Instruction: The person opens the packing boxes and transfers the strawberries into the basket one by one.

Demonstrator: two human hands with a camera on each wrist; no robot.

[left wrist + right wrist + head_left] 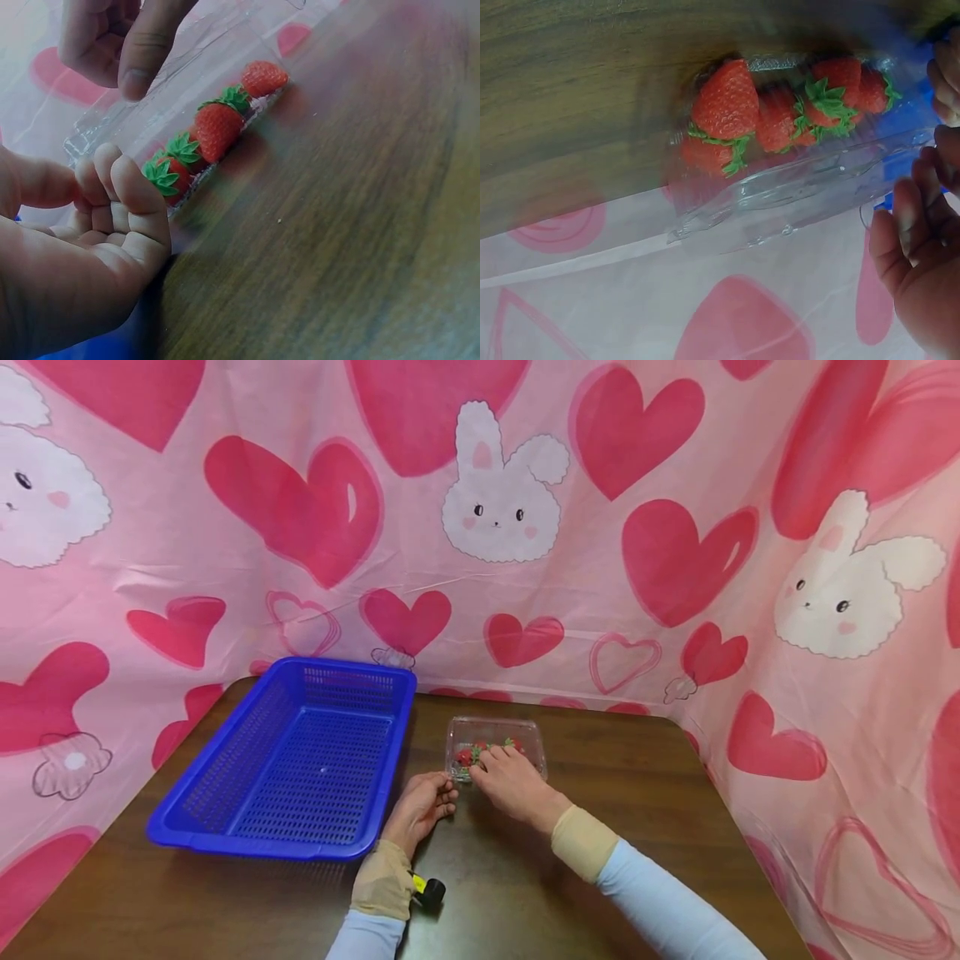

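Note:
A clear plastic container [495, 724] stands on the table with several red strawberries [725, 101] in it, their green leafy tops showing. At its near left corner, my left hand [423, 807] pinches the edge between thumb and curled fingers. My right hand [513, 783] is over the container's front, covering part of the fruit in the head view. Seen from the left wrist, the right hand [131, 49] hangs above the container, thumb pointing down, nothing visible in its fingers. The right wrist view shows its fingers [907, 217] loosely bent beside the clear plastic edge.
Left of the container sits a large blue perforated plastic basket [397, 752], with nothing in it. Both stand on a brown wooden table [637, 852]. A pink curtain [420, 527] with hearts and rabbits hangs behind and along the sides. A black and yellow object [429, 890] shows beside the left wrist.

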